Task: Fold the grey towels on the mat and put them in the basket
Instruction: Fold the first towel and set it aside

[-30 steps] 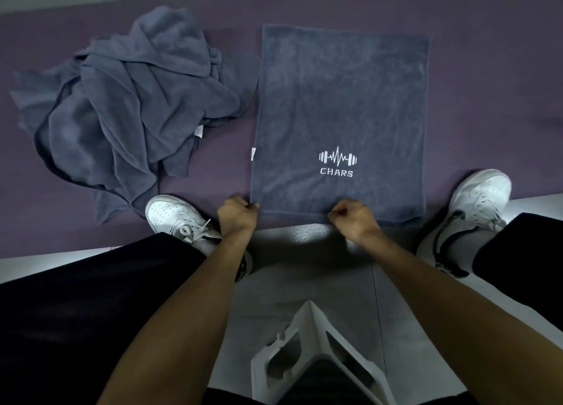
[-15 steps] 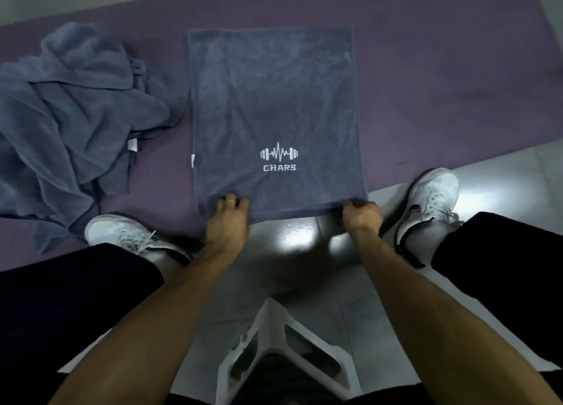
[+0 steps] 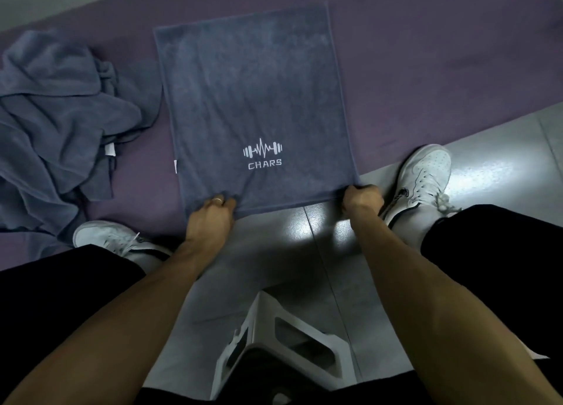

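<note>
Two hands: I see my left hand (image 3: 213, 212) and right hand (image 3: 361, 199) each pinching a near corner.
Towel: grey CHARS towel (image 3: 256, 100) — flat on purple mat (image 3: 426, 54).
Pile: crumpled towels (image 3: 58, 121) — left.

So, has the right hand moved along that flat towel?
Yes. The right hand slid rightward along the flat towel's near edge, from just below the white logo to the near right corner, which it now grips.

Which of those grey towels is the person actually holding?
The flat towel with the white CHARS logo, spread on the purple mat. The left hand and right hand grip its near corners. The others lie untouched in a crumpled heap.
</note>
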### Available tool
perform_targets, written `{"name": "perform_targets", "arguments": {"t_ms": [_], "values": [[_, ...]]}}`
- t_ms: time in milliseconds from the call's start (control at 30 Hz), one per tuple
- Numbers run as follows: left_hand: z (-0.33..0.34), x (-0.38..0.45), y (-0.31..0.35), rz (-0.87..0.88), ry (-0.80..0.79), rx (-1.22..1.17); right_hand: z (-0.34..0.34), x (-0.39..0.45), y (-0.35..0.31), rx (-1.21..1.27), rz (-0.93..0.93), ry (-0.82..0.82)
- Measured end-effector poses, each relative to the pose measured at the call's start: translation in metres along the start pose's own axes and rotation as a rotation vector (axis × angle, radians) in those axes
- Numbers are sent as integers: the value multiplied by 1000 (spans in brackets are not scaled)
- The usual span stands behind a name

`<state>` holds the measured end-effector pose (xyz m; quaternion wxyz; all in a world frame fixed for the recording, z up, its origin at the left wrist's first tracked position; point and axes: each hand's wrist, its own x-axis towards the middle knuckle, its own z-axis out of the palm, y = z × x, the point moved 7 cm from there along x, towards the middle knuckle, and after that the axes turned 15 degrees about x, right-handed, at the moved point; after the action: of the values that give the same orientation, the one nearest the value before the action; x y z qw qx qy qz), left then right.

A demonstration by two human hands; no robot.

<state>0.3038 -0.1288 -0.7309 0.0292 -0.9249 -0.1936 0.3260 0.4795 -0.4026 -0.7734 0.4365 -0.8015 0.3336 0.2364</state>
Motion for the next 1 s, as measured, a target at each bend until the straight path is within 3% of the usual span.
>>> {"name": "perform_targets", "arguments": {"t_ms": [167,467,533,600,667,733,867,1000], "values": [[16,0,-1,-21,-50,-67,1,-4,6,-29,23,-7],[13,4,13,9,68,-38,4,3,6,96,-24,-51],[15,4,11,39,107,-42,-6,-13,-6,114,-143,-14],[18,3,7,72,162,-70,-14,-32,-28,35,-418,4],[20,1,-2,60,171,-124,-15,-50,-44,-66,-684,-58],[16,4,-10,19,159,-162,-14,-56,-49,-125,-800,-115],[8,9,-6,14,121,-79,-12,-47,-41,-194,-748,-181],[6,5,2,-13,124,-63,2,-48,-28,-336,-656,-354]]}}
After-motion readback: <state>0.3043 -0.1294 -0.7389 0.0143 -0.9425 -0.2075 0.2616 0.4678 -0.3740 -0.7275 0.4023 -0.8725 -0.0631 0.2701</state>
